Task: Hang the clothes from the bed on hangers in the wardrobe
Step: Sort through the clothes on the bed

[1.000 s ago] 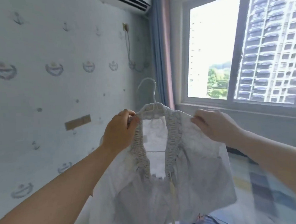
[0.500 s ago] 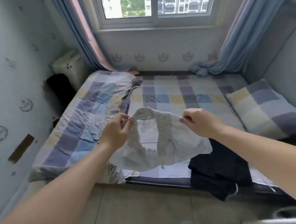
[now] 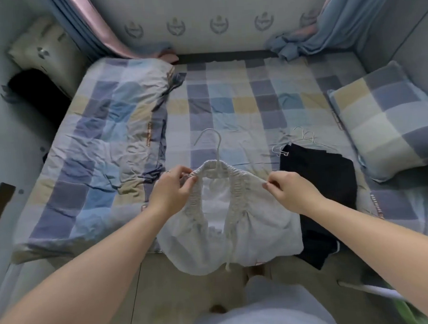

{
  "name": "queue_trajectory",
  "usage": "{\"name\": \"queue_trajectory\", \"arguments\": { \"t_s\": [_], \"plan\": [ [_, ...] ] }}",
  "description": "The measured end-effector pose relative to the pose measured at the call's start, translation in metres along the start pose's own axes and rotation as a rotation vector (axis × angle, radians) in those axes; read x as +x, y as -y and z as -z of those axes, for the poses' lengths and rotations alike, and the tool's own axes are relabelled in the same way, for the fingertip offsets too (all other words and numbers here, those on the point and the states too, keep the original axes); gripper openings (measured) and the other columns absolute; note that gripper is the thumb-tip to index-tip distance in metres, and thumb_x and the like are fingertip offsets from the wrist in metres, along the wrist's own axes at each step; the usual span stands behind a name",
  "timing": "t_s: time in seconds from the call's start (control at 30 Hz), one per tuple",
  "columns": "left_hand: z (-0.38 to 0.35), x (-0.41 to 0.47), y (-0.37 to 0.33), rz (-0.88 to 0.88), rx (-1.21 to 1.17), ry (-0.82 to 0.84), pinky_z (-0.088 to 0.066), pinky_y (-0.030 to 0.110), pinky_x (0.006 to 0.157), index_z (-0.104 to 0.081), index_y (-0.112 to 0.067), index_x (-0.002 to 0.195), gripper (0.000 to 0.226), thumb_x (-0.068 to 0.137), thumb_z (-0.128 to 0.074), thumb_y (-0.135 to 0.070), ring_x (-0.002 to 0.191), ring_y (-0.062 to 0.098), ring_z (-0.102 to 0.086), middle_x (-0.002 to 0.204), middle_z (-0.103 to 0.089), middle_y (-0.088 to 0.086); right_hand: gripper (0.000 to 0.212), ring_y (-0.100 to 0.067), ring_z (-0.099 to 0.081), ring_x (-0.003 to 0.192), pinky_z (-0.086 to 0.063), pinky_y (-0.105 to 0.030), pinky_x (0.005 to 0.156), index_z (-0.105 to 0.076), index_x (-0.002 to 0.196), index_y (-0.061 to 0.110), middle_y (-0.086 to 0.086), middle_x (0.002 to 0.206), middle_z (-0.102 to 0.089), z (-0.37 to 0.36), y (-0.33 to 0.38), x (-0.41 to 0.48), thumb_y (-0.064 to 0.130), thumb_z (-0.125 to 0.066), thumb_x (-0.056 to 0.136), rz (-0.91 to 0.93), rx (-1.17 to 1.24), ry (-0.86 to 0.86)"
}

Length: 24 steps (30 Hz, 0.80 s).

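Both hands are out in front of the person, holding a white top over the near edge of the bed. The left hand pinches the gathered, smocked strap on its side between thumb and fingers, just beside the shoulder of a white hanger. The right hand pinches the fabric at the other shoulder, fingers curled in on the cloth. The hanger sits inside the neck of the top, its hook sticking out beyond the neckline and pointing away from the person, above the checked sheet. The body of the top spreads loosely downward, and its hem and a thin tie hang past the mattress edge over the floor. Just to the right of the top, a dark folded garment lies on the bed, one corner drooping off the edge. A small cluster of spare wire hangers rests at its far end, touching it. A checked pillow lies at the right side of the bed, and a rumpled checked quilt covers the left side. Blue curtains bunch at the far corners.
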<state>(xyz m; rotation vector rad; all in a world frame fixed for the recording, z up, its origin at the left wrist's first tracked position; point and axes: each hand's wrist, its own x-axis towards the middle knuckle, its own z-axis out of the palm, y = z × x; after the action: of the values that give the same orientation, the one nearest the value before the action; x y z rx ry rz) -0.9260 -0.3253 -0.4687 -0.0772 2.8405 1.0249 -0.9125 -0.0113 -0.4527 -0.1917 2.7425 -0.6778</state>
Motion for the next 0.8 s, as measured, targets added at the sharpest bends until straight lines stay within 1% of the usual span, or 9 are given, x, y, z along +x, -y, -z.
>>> {"name": "queue_trajectory", "arguments": {
  "t_s": [0.13,0.27,0.37,0.47,0.53,0.6,0.63,0.7,0.8],
  "plan": [
    [-0.036,0.04,0.012,0.097,0.05,0.025,-0.051,0.043,0.082,-0.061,-0.032,0.104,0.014,0.095,-0.06,-0.042,0.098,0.021,-0.06,0.096,-0.064,-0.005,0.027,-0.016,-0.055,0.067,-0.045,-0.036,0.058,-0.057,0.079,0.02,0.006,0.076,-0.057,-0.019,-0.028,0.048,0.037,-0.052,0.099,-0.056,0.067,0.086],
    [-0.079,0.079,0.027,0.204,0.16,0.038,-0.043,0.044,0.09,-0.06,-0.032,0.111,0.02,0.096,-0.054,-0.045,0.109,0.025,-0.055,0.111,-0.065,-0.003,0.034,-0.018,-0.053,0.069,-0.047,-0.041,0.064,-0.054,0.072,0.016,0.001,0.078,-0.055,-0.047,-0.056,0.101,0.034,-0.048,0.101,-0.109,0.081,0.184],
    [-0.108,0.108,0.038,0.236,0.221,0.056,-0.036,0.046,0.093,-0.058,-0.028,0.117,0.024,0.099,-0.051,-0.042,0.113,0.028,-0.052,0.117,-0.062,0.0,0.035,-0.023,-0.054,0.072,-0.048,-0.042,0.067,-0.052,0.07,0.016,-0.002,0.081,-0.053,-0.07,-0.078,0.14,0.031,-0.045,0.102,-0.138,0.074,0.246],
    [-0.14,0.14,0.057,0.249,0.241,0.063,-0.034,0.046,0.093,-0.057,-0.026,0.119,0.025,0.1,-0.051,-0.04,0.115,0.03,-0.052,0.118,-0.061,0.002,0.033,-0.026,-0.055,0.077,-0.05,-0.044,0.07,-0.051,0.071,0.018,-0.004,0.085,-0.054,-0.098,-0.103,0.184,0.028,-0.044,0.101,-0.183,0.061,0.274],
    [-0.16,0.16,0.073,0.252,0.229,0.084,-0.032,0.044,0.092,-0.057,-0.026,0.119,0.025,0.099,-0.052,-0.04,0.116,0.029,-0.051,0.119,-0.061,0.001,0.026,-0.027,-0.057,0.082,-0.05,-0.046,0.075,-0.055,0.077,0.021,-0.004,0.092,-0.055,-0.118,-0.117,0.209,0.028,-0.045,0.1,-0.21,0.055,0.266],
    [-0.182,0.18,0.09,0.258,0.218,0.106,-0.031,0.042,0.091,-0.057,-0.026,0.119,0.025,0.099,-0.053,-0.04,0.117,0.029,-0.051,0.12,-0.062,0.0,0.02,-0.026,-0.055,0.089,-0.049,-0.045,0.082,-0.062,0.093,0.02,-0.003,0.101,-0.053,-0.139,-0.132,0.234,0.029,-0.046,0.1,-0.234,0.06,0.265],
    [-0.195,0.194,0.102,0.266,0.213,0.118,-0.032,0.042,0.091,-0.057,-0.026,0.12,0.026,0.099,-0.053,-0.04,0.117,0.029,-0.051,0.121,-0.062,0.0,0.02,-0.026,-0.055,0.09,-0.048,-0.044,0.084,-0.063,0.098,0.018,-0.003,0.103,-0.052,-0.153,-0.141,0.251,0.029,-0.047,0.1,-0.255,0.067,0.258],
    [-0.208,0.204,0.112,0.275,0.204,0.119,-0.033,0.044,0.094,-0.057,-0.026,0.12,0.026,0.098,-0.054,-0.04,0.116,0.03,-0.051,0.121,-0.062,0.001,0.02,-0.027,-0.054,0.091,-0.047,-0.042,0.081,-0.064,0.1,0.016,-0.005,0.104,-0.053,-0.165,-0.151,0.268,0.028,-0.047,0.1,-0.268,0.064,0.249],
    [-0.24,0.238,0.144,0.268,0.202,0.136,-0.033,0.044,0.096,-0.057,-0.025,0.121,0.028,0.098,-0.054,-0.041,0.115,0.03,-0.051,0.118,-0.063,0.002,0.019,-0.029,-0.054,0.093,-0.043,-0.038,0.076,-0.062,0.096,0.017,-0.007,0.102,-0.055,-0.202,-0.172,0.308,0.027,-0.046,0.1,-0.298,0.052,0.22]
  ]
}}
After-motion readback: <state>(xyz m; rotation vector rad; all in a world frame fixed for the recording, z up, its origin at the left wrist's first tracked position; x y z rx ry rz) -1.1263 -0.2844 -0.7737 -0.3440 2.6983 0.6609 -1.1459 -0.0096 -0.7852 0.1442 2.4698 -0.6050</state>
